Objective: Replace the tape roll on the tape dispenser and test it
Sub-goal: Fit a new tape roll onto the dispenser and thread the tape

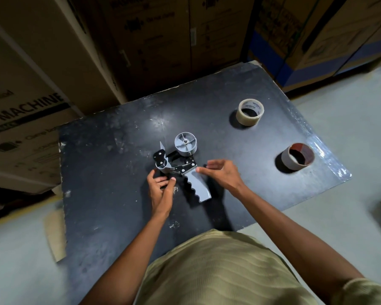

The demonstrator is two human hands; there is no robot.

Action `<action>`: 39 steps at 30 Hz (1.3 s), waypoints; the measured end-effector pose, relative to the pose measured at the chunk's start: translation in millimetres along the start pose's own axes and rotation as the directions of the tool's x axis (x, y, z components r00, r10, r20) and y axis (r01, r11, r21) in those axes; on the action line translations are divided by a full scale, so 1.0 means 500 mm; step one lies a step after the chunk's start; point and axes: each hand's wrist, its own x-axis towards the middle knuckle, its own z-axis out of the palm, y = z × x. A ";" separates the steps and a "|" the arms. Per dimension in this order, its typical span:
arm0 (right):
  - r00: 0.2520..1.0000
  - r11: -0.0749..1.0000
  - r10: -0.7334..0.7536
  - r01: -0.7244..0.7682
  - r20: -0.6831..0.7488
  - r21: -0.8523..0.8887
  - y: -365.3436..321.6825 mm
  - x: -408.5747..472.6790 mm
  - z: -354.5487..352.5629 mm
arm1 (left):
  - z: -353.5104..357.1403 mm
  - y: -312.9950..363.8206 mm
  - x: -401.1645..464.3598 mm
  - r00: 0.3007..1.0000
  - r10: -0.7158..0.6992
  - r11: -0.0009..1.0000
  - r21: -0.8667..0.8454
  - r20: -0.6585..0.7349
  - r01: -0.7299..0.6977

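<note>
Head view
Table: dark, scuffed rectangular tabletop [119, 205], cardboard boxes [42, 73] behind it.
Dispenser: grey plastic handheld tape dispenser [183, 168] lying flat mid-table, spool hub bare, ridged handle toward the person.
Left hand [161, 190]: fingers curled around the dispenser's roller end, gripping it.
Right hand [220, 172]: loosely open, fingertip touching the handle top, holding nothing.
Rolls: clear tape roll [249, 112] far right; empty cardboard core [297, 156] nearer, both well apart from the dispenser.
</note>
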 end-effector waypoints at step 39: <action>0.887 0.932 0.031 -0.193 0.461 0.308 -0.294 -0.148 -0.019 | -0.017 0.336 -0.053 0.862 -0.407 0.627 -0.594 0.302 0.504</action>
